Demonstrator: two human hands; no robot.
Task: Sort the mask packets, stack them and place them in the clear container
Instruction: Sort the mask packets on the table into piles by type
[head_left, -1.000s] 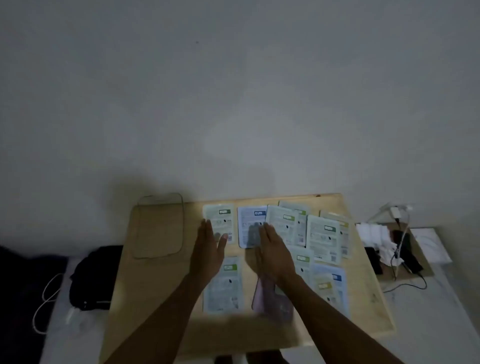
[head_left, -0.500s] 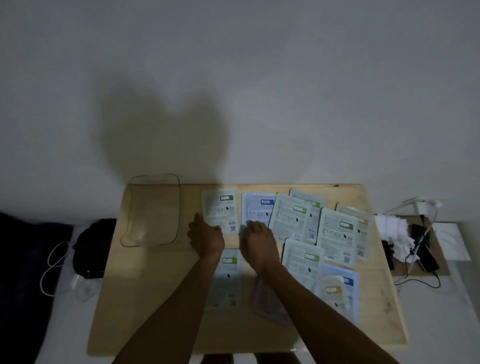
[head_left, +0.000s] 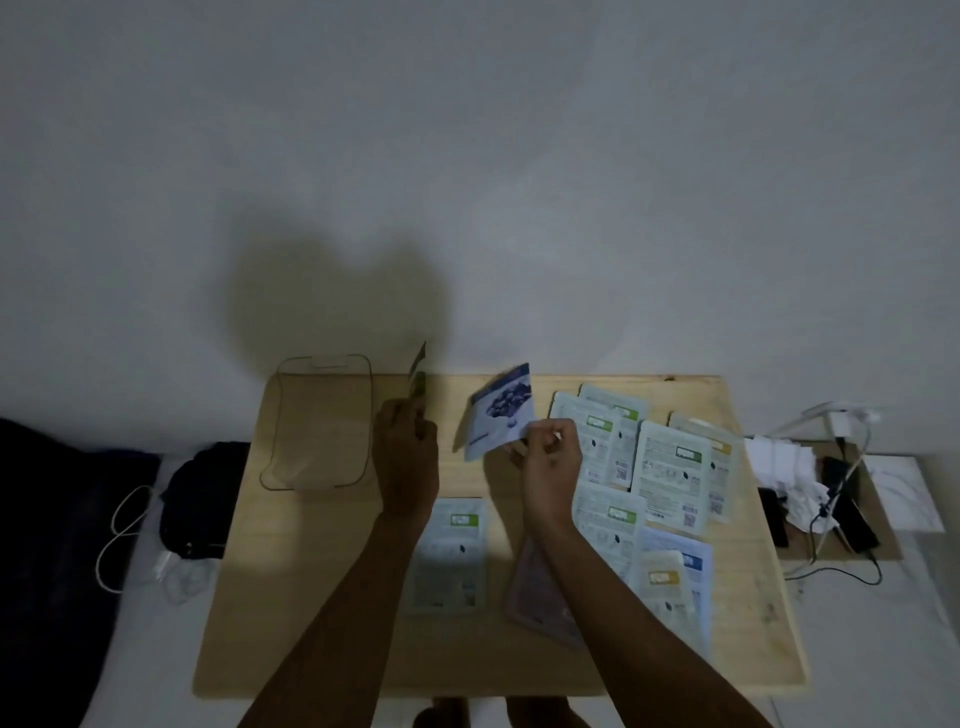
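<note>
My left hand (head_left: 405, 457) holds a green-labelled mask packet (head_left: 417, 382) lifted upright and seen edge-on, just right of the clear container (head_left: 317, 422) at the table's back left. In my right hand (head_left: 551, 460) is a blue packet (head_left: 501, 410), raised off the table with its printed front facing me. Several more packets lie flat: a green-labelled one (head_left: 451, 553) between my forearms, a pinkish one (head_left: 535, 597) partly under my right arm, and an overlapping group (head_left: 670, 467) on the right. The container looks empty.
The wooden table (head_left: 291, 597) stands against a grey wall. A dark bag (head_left: 200, 499) and a white cable (head_left: 117, 540) lie left of it. Right of it are white cloth (head_left: 779, 462), dark devices and cables (head_left: 841, 499).
Both hands were pressing on two flat packets at the back of the table; now each has lifted its packet off the surface, and the blue one is turned front-side up.
</note>
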